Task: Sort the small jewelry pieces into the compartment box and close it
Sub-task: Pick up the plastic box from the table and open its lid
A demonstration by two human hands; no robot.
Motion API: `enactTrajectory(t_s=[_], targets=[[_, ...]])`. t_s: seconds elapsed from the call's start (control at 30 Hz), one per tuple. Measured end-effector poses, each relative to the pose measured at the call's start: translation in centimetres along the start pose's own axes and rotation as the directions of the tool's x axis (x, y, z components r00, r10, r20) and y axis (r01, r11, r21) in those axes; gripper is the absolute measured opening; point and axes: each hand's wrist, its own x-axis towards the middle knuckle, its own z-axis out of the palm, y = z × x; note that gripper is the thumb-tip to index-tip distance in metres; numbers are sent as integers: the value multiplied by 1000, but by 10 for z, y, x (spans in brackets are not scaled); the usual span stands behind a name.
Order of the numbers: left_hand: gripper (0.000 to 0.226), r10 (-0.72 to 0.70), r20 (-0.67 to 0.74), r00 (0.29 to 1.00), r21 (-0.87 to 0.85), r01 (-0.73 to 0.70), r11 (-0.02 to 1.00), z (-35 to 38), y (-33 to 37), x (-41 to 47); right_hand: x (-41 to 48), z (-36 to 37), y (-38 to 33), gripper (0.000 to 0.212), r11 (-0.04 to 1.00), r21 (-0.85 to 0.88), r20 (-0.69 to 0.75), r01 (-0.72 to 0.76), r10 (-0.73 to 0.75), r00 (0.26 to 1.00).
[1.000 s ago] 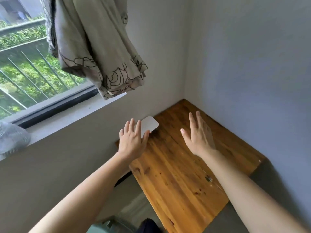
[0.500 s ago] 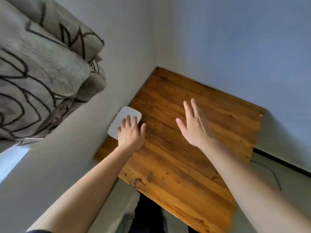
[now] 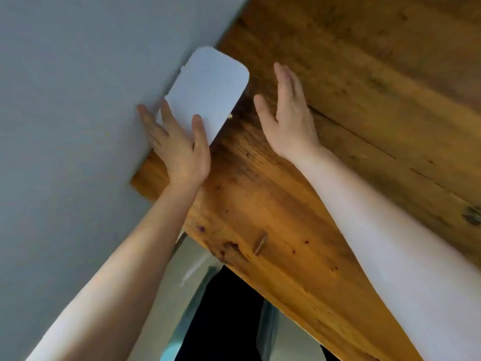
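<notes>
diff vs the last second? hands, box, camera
The camera swung down and closer: window and curtain have left the frame. The left hand slid further onto the white box, its fingers now spread over the box's near end. The right hand stayed open and empty over the wooden table. The box is still shut, against the wall.

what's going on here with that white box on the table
A person is reaching over a wooden table toward a closed white box lying against the wall. The left hand rests its fingers on the box's near end; the right hand is open beside it, empty. A tiny gold piece sits at the box's edge.
</notes>
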Motion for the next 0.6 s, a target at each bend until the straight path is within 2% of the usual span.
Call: enactTrajectory(t_s=[0.23, 0.37, 0.6], targets=[[65, 8, -77, 997, -271, -29, 962, 29, -13, -2, 33, 35, -6, 61, 992, -59, -2, 108, -108, 994], [58, 74, -111, 991, -362, -110, 926, 35, -12, 3, 34, 32, -3, 52, 994, 30, -52, 102, -100, 994], [53, 268, -97, 959, -474, -281, 834, 39, 4, -24, -22, -2, 18, 52, 994, 75, -259, 74, -52, 965]])
